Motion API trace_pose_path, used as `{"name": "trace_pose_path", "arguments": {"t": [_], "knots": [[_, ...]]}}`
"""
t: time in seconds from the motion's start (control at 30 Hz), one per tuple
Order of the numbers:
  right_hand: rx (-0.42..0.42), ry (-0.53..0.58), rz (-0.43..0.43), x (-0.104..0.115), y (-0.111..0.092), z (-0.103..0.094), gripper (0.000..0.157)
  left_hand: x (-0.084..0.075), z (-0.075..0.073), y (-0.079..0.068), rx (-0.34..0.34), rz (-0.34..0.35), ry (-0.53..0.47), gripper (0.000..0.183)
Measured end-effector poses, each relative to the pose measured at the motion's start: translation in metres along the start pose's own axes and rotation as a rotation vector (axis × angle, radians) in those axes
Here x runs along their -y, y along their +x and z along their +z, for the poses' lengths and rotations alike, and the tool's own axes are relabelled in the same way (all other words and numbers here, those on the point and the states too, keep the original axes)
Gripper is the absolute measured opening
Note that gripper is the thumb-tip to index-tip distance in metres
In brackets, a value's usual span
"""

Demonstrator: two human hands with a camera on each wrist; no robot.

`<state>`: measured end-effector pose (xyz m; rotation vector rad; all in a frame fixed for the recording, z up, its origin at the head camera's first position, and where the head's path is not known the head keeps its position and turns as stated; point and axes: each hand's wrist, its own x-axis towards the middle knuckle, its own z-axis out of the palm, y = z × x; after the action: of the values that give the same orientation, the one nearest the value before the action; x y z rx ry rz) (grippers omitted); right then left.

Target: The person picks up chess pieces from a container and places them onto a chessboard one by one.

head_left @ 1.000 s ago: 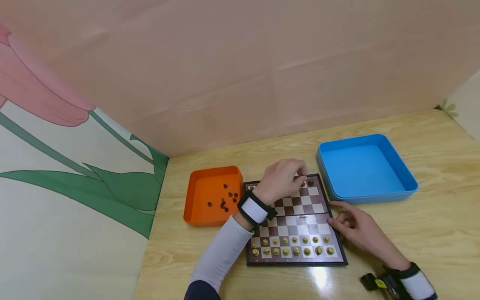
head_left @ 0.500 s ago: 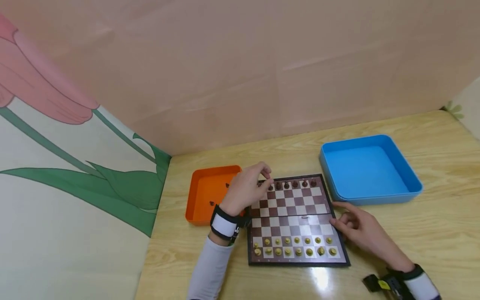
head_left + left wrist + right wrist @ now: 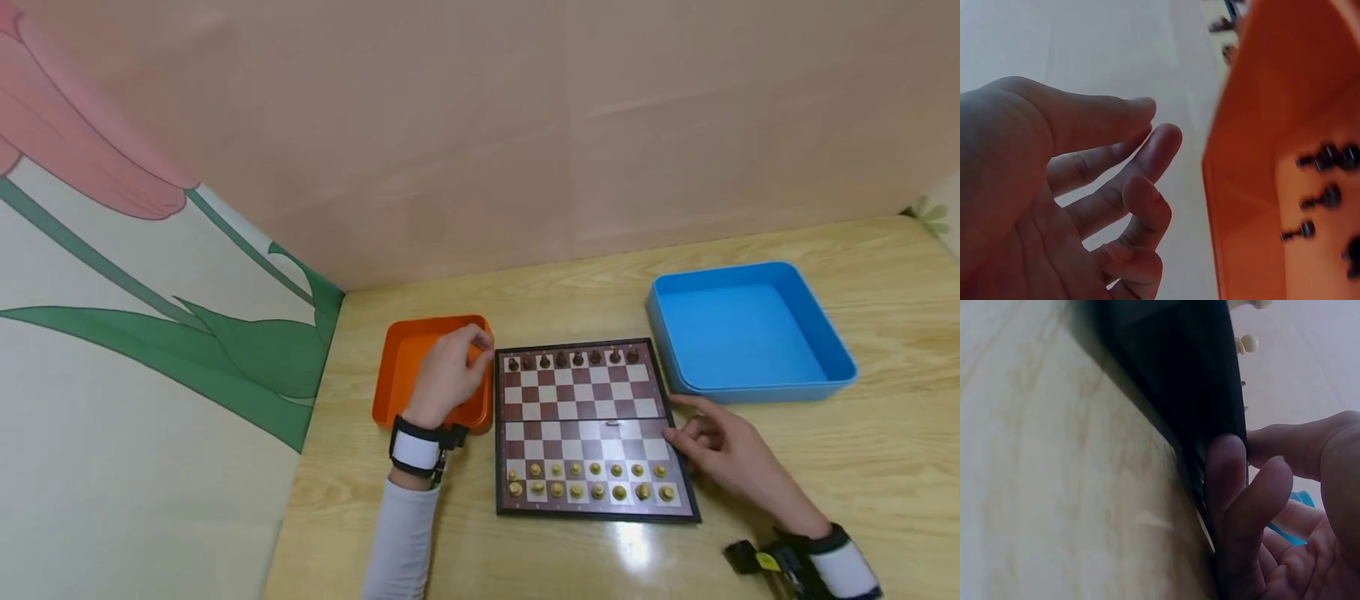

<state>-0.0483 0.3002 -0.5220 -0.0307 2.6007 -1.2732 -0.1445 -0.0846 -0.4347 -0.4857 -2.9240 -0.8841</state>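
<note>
My left hand [image 3: 447, 375] hovers over the orange tray [image 3: 384, 383], holding nothing, its fingers loosely bent. In the left wrist view, the thumb and fingertips [image 3: 1165, 137] stand beside the tray wall. Several dark chess pieces [image 3: 1322, 197] lie inside that tray. My right hand [image 3: 723, 446] holds the right edge of the chessboard [image 3: 577, 429]; the right wrist view has the thumb at its top and a finger [image 3: 1225, 465] against its side. A row of dark pieces [image 3: 577, 358] lines the far end, and two rows of gold pieces [image 3: 595, 481] the near end.
A blue tray [image 3: 742, 333] stands at the back right, close to the board's far right corner. The wooden table [image 3: 570, 562] meets a wall behind. A wall with a painted flower borders the left side.
My left hand has moved left, from the board's far row to above the orange tray, uncovering the dark row. My right hand stays at the board's edge.
</note>
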Motion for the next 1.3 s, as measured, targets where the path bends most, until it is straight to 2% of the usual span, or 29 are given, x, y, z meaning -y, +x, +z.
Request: {"name": "trace_pose_path", "arguments": {"t": [0.13, 0.23, 0.37, 0.53, 0.93, 1.13, 1.3], "knots": [[0.010, 0.004, 0.003, -0.001, 0.000, 0.000, 0.069, 0.010, -0.003, -0.005, 0.017, -0.054, 0.041, 0.010], [0.009, -0.006, 0.008, -0.003, -0.001, -0.001, 0.069, 0.014, -0.004, -0.006, 0.064, -0.103, 0.074, 0.009], [0.000, -0.016, 0.010, -0.005, -0.001, -0.002, 0.068, 0.018, -0.003, -0.003, 0.131, -0.159, 0.103, 0.009], [0.002, -0.020, 0.009, -0.007, -0.001, -0.004, 0.069, 0.022, 0.000, 0.001, 0.174, -0.224, 0.138, 0.015], [0.017, -0.002, 0.023, -0.008, 0.002, 0.000, 0.069, 0.029, 0.008, 0.003, 0.282, -0.297, 0.157, 0.024], [0.023, -0.005, 0.026, -0.008, 0.004, 0.001, 0.070, 0.030, 0.009, 0.004, 0.286, -0.314, 0.161, 0.019], [0.027, -0.006, 0.018, -0.007, 0.007, 0.001, 0.070, 0.032, 0.008, 0.004, 0.255, -0.314, 0.156, 0.012]]}}
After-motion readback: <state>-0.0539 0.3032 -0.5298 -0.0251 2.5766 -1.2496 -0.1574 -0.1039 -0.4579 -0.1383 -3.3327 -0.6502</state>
